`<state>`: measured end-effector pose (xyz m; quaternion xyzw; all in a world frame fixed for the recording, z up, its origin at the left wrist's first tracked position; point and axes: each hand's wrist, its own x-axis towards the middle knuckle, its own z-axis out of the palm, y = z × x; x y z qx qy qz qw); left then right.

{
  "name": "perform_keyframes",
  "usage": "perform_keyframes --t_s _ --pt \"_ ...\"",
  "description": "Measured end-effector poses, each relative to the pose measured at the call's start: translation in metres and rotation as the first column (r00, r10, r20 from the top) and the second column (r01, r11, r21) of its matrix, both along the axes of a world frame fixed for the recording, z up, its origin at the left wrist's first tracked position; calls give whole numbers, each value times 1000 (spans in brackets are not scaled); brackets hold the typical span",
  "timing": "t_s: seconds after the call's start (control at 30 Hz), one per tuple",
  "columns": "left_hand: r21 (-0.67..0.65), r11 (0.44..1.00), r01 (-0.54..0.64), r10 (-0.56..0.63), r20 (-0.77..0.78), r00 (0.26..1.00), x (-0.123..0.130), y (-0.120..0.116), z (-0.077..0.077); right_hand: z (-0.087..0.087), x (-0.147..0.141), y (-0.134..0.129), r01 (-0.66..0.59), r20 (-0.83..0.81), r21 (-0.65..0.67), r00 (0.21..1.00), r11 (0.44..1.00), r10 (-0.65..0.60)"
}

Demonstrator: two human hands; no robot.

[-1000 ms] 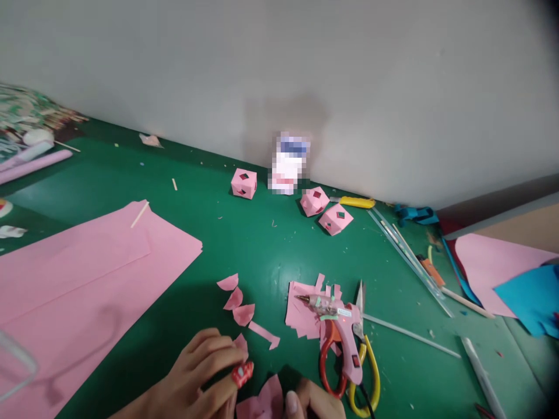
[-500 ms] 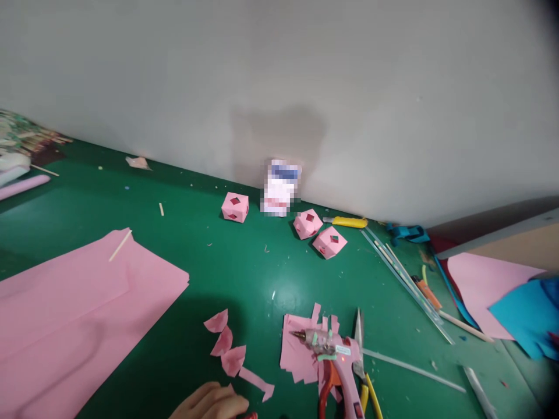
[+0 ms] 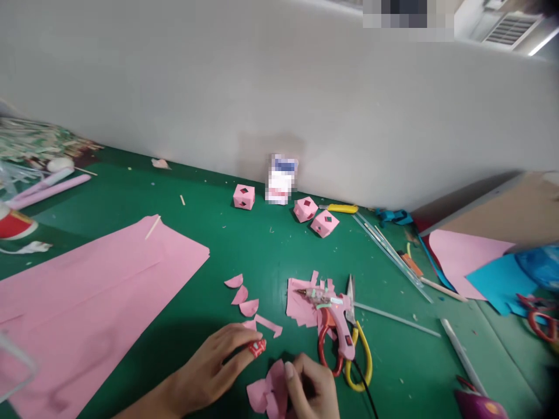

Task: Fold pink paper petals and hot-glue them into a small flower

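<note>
My left hand (image 3: 216, 365) is near the bottom centre, its thumb and fingers closed around a small red patterned object (image 3: 257, 348). To its right, my right hand (image 3: 312, 387) pinches a pink paper piece with rounded petals (image 3: 266, 393). Just above my left hand lie several pink half-round paper pieces (image 3: 240, 295) and a thin pink strip (image 3: 268, 326). A pink glue gun (image 3: 340, 317) rests on cut pink paper strips (image 3: 299, 302) above my right hand. Beside it are red-handled scissors (image 3: 325, 349) and yellow-handled scissors (image 3: 370, 355).
Large pink sheets (image 3: 109, 279) cover the left of the green table (image 3: 196, 203). Pink paper cubes (image 3: 243, 197), a yellow cutter (image 3: 343, 208) and clear sticks (image 3: 393, 259) lie toward the grey wall (image 3: 174, 87). Blue paper (image 3: 502, 279) is at right.
The view has tilted up. My left hand shows more fully, and my right hand has come into view with the petalled pink paper.
</note>
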<state>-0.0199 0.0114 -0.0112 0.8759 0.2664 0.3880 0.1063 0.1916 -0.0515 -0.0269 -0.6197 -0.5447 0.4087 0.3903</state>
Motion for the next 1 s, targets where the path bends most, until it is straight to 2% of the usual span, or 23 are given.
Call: perform_keyframes --t_s 0.07,0.13,0.17,0.23,0.4,0.5,0.63,0.73,0.83,0.93,1.0 --pt "64 998 5 -8 47 999 -2 -2 1 10 1 4 -82 -59 -16 995 997 81" --pt "115 990 79 -87 69 994 -1 -5 3 20 4 7 -186 -108 -46 978 982 180" --pt "146 984 97 -111 87 990 1 -7 5 24 5 9 -197 -125 -41 974 980 191" --pt "215 971 102 -126 101 987 6 -12 8 28 6 12 -207 -213 -65 959 976 189" --pt "219 967 128 -162 147 976 19 -21 8 29 -1 14 -217 -483 -155 868 964 118" --pt "226 961 159 -191 127 973 22 -23 5 29 -4 14 -242 -536 -180 837 953 111" --pt "271 943 193 -218 66 974 22 -20 1 28 -3 18 -192 -511 -166 856 967 82" --pt "230 959 164 -178 42 983 23 -18 1 26 -1 23 -138 -468 -165 883 977 45" --pt "159 987 14 -34 120 992 27 -18 0 27 0 30 -78 -458 -166 889 983 -6" --pt "-80 990 -114 127 181 975 31 -15 1 29 -3 35 -14 -409 -141 911 990 -46" --pt "-244 965 -92 138 179 974 31 -4 5 27 -6 37 9 -326 -97 945 995 -40"
